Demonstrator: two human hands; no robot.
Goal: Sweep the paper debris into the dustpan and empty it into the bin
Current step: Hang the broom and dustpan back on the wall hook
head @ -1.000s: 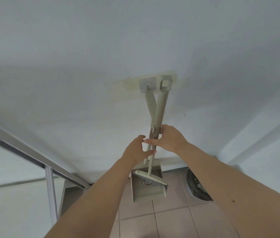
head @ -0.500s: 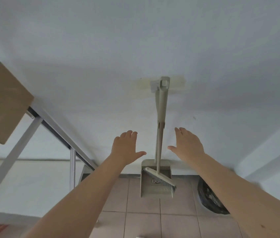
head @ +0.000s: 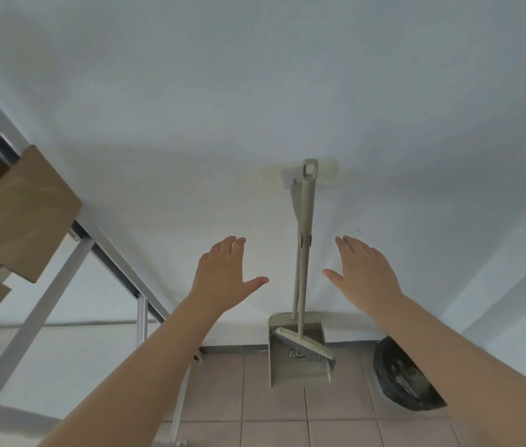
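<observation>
**Both hands off the broom set**

Pale grey-white painted wall (head: pixel 255 91) fills most of the view, w/ pinkish square-tiled floor (head: pixel 239 398) below. Grey metal shelf frame (head: pixel 29 333) w/ brown cardboard box (head: pixel 19 214) at left. Round black-lined bin (head: pixel 400 379) sits at floor's wall edge, just right of beige long-handled plastic dustpan (head: pixel 297 372). Beige broom (head: pixel 305 253) rests in the pan, the 2 handles side by side. Left hand (head: pixel 223 272) & right hand (head: pixel 364 272) are spread flat, holding nothing, either side of the handles. Small grey wall hook (head: pixel 290 177) is at handle tops.

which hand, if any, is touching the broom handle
Apart, neither: the head view shows bare wall between the broom handle and the left hand and right hand.
</observation>
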